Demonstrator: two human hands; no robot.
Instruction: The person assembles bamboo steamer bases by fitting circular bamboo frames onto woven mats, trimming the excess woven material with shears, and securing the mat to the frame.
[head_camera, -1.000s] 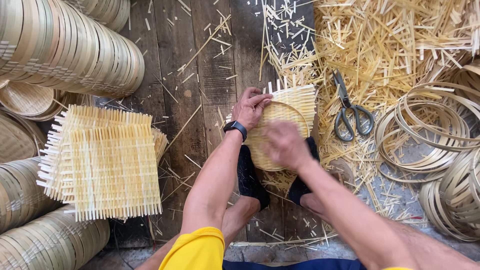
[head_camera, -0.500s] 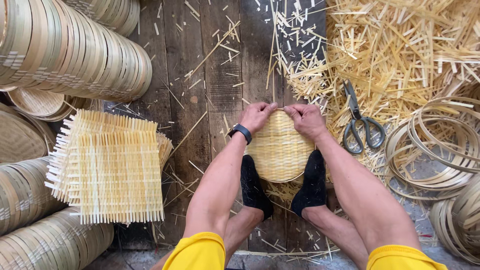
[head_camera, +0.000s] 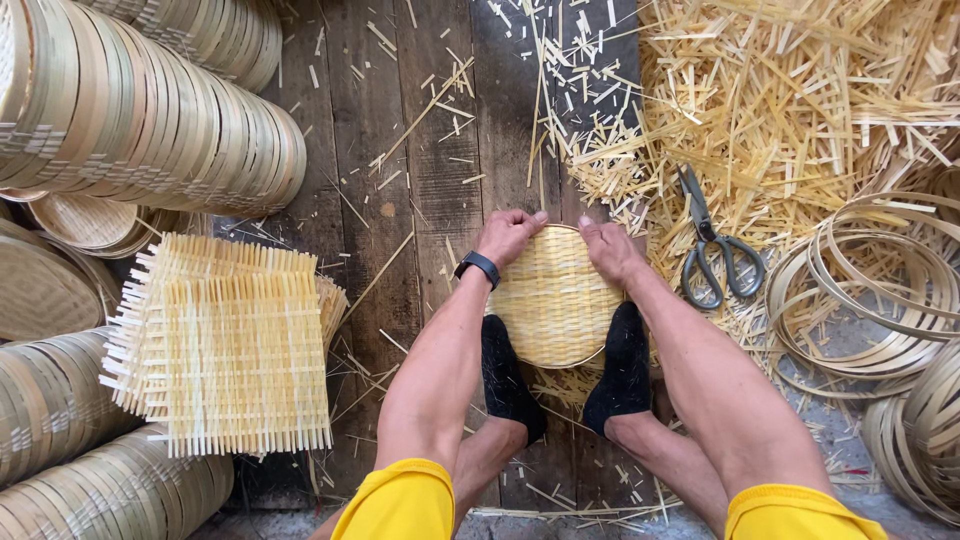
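Between your black-socked feet (head_camera: 510, 375) on the plank floor (head_camera: 410, 150), your left hand (head_camera: 508, 236) and right hand (head_camera: 610, 250) grip a round woven bamboo tray (head_camera: 553, 298) at its far rim, fingers curled. Scissors (head_camera: 715, 245) lie just right.

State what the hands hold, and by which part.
Left hand and right hand grip the round woven bamboo tray at its far rim.

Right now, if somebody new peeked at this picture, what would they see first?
First, the round woven bamboo tray in the middle, gripped at its far rim by the left hand and right hand, with black-socked feet bracing its sides. Next, the big heap of bamboo offcuts at top right with scissors lying at its edge. On the left sits a stack of square woven mats beside rows of finished round trays.
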